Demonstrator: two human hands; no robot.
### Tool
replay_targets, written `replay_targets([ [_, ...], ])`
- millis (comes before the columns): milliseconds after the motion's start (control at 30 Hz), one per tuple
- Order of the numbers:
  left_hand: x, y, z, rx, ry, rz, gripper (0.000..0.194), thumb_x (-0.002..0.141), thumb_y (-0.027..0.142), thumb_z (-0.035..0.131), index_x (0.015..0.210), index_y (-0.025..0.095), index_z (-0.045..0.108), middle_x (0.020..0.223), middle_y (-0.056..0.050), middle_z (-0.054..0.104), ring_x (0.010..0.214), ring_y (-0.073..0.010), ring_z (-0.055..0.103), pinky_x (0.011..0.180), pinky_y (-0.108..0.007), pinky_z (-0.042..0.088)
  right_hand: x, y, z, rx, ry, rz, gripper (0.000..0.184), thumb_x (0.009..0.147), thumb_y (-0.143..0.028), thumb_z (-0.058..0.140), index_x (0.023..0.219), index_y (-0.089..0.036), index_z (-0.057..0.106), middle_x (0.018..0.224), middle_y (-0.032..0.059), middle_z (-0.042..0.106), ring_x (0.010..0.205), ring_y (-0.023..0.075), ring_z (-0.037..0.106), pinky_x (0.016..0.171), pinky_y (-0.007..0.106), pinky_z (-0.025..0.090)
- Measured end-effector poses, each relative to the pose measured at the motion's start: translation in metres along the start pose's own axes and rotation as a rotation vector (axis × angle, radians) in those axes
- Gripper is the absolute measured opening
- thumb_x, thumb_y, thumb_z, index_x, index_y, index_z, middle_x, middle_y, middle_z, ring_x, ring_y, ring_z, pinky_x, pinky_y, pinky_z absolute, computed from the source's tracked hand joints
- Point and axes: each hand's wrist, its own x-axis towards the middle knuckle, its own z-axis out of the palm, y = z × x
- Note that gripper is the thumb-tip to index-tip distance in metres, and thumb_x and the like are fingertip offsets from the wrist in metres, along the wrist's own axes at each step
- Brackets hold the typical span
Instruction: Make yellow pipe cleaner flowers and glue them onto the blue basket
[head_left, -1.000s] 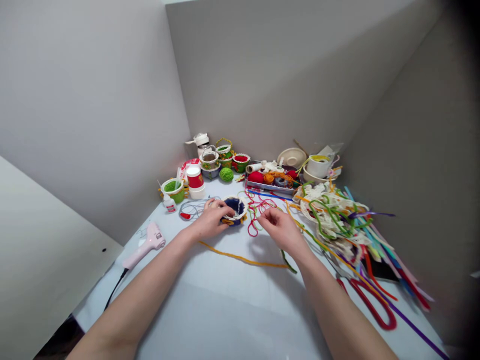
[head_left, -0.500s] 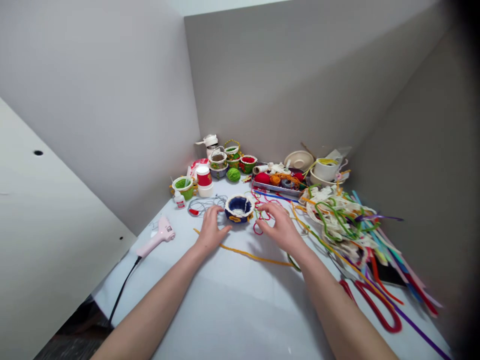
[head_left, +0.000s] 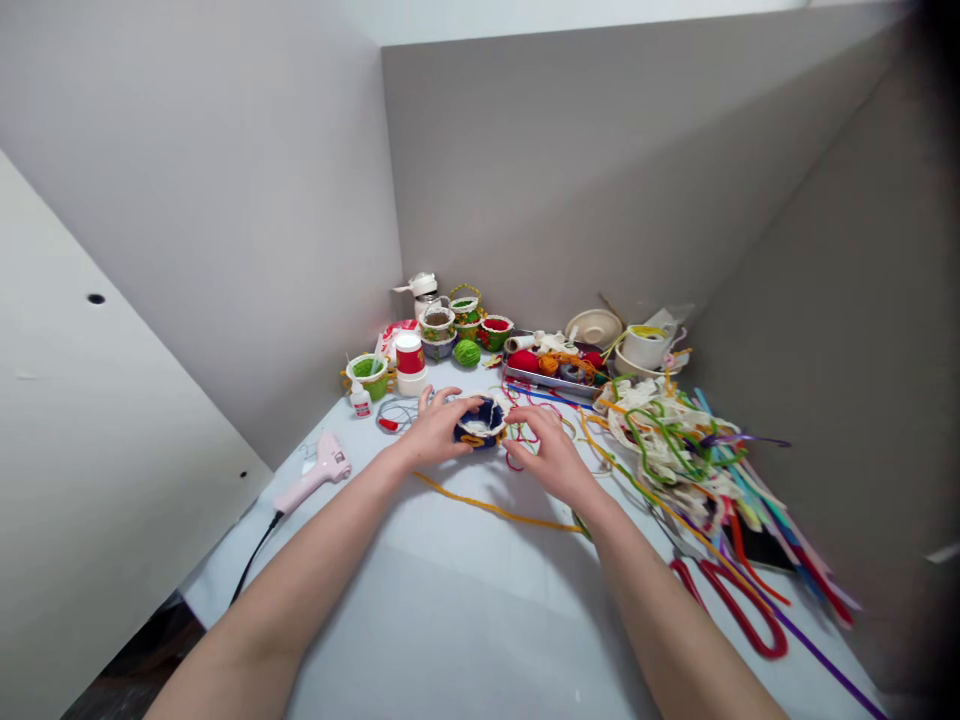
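Note:
A small dark-blue basket (head_left: 474, 432) with a white braided rim and yellow trim stands on the white table in front of me. My left hand (head_left: 442, 430) grips its left side, with fingers over the rim and the thumb low on the front wall. On the other side, my right hand (head_left: 546, 447) is curved with thumb and fingers apart. Its fingertips are at the basket's right edge; whether they press on it I cannot tell. A yellow cord (head_left: 495, 510) lies across the table nearer to me, partly beneath my right forearm.
A pink glue gun (head_left: 319, 475) and a glue bottle (head_left: 361, 402) lie to the left. Several finished baskets (head_left: 439, 325) and a green yarn ball (head_left: 467, 353) stand behind. At right are a yarn tray (head_left: 559, 380), a heap of cords (head_left: 667, 445) and red-handled scissors (head_left: 742, 605).
My left hand has moved right and over the basket's rim, taking hold of it. The right hand has drawn slightly closer to the basket. The camera view has shifted a little.

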Motion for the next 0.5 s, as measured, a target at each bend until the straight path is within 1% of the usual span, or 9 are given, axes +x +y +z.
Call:
replay_targets([
  [67, -0.004, -0.001, 0.001, 0.043, 0.010, 0.034, 0.068, 0.063, 0.023, 0.077, 0.126, 0.029, 0.052, 0.137, -0.007, 0.053, 0.138, -0.0330, 0.024, 0.112, -0.057, -0.006, 0.000, 0.003, 0.002, -0.014, -0.008, -0.002, 0.021, 0.080, -0.022, 0.057, 0.101, -0.022, 0.060, 0.110, 0.0091, 0.063, 0.107, 0.0267, 0.054, 0.095, 0.043, 0.039],
  [133, -0.007, -0.003, 0.002, 0.114, 0.018, 0.050, 0.063, 0.065, 0.024, 0.076, 0.123, 0.027, 0.054, 0.146, -0.008, 0.044, 0.142, -0.0334, 0.016, 0.112, -0.058, -0.004, 0.001, 0.005, 0.006, -0.027, -0.020, -0.009, 0.023, 0.079, -0.023, 0.059, 0.103, -0.022, 0.061, 0.114, 0.0098, 0.062, 0.110, 0.0279, 0.052, 0.096, 0.044, 0.037],
  [200, -0.008, -0.006, 0.004, 0.176, 0.015, 0.035, 0.056, 0.065, 0.027, 0.076, 0.119, 0.027, 0.057, 0.152, -0.008, 0.033, 0.144, -0.0342, 0.009, 0.112, -0.060, -0.001, 0.003, 0.006, 0.011, -0.052, -0.048, -0.033, 0.030, 0.077, -0.022, 0.063, 0.106, -0.023, 0.061, 0.123, 0.0102, 0.058, 0.116, 0.0301, 0.047, 0.098, 0.047, 0.035],
  [267, -0.007, -0.009, 0.004, 0.204, 0.001, 0.026, 0.047, 0.066, 0.028, 0.076, 0.111, 0.027, 0.062, 0.155, -0.007, 0.028, 0.145, -0.0350, 0.006, 0.112, -0.062, 0.001, 0.007, 0.008, 0.017, -0.103, -0.098, -0.069, 0.036, 0.075, -0.019, 0.064, 0.111, -0.025, 0.061, 0.130, 0.0096, 0.054, 0.122, 0.0316, 0.042, 0.101, 0.050, 0.031],
  [333, -0.004, -0.011, 0.003, 0.204, -0.021, 0.039, 0.035, 0.066, 0.028, 0.076, 0.100, 0.026, 0.066, 0.156, -0.005, 0.027, 0.145, -0.0355, 0.005, 0.111, -0.063, 0.001, 0.011, 0.010, 0.023, -0.155, -0.155, -0.091, 0.040, 0.075, -0.014, 0.062, 0.113, -0.026, 0.061, 0.132, 0.0092, 0.054, 0.124, 0.0317, 0.040, 0.102, 0.052, 0.029],
  [400, 0.002, -0.011, 0.001, 0.182, -0.046, 0.055, 0.024, 0.067, 0.027, 0.076, 0.090, 0.025, 0.069, 0.155, -0.004, 0.028, 0.145, -0.0364, 0.005, 0.110, -0.064, -0.002, 0.017, 0.014, 0.026, -0.171, -0.191, -0.085, 0.036, 0.075, -0.008, 0.059, 0.107, -0.025, 0.064, 0.127, 0.0090, 0.058, 0.122, 0.0314, 0.041, 0.102, 0.054, 0.026],
  [467, 0.007, -0.010, -0.003, 0.126, -0.091, 0.065, 0.018, 0.066, 0.027, 0.077, 0.083, 0.025, 0.069, 0.152, -0.004, 0.037, 0.144, -0.0369, 0.009, 0.110, -0.064, -0.005, 0.023, 0.016, 0.024, -0.155, -0.214, -0.072, 0.026, 0.077, -0.007, 0.058, 0.095, -0.024, 0.067, 0.119, 0.0081, 0.063, 0.118, 0.0304, 0.045, 0.102, 0.054, 0.026],
  [500, 0.010, -0.009, -0.005, 0.082, -0.124, 0.067, 0.018, 0.066, 0.028, 0.078, 0.082, 0.025, 0.070, 0.147, -0.003, 0.045, 0.143, -0.0367, 0.013, 0.110, -0.063, -0.006, 0.026, 0.017, 0.020, -0.141, -0.225, -0.068, 0.022, 0.078, -0.008, 0.058, 0.090, -0.023, 0.067, 0.115, 0.0073, 0.065, 0.116, 0.0294, 0.048, 0.102, 0.053, 0.027],
])
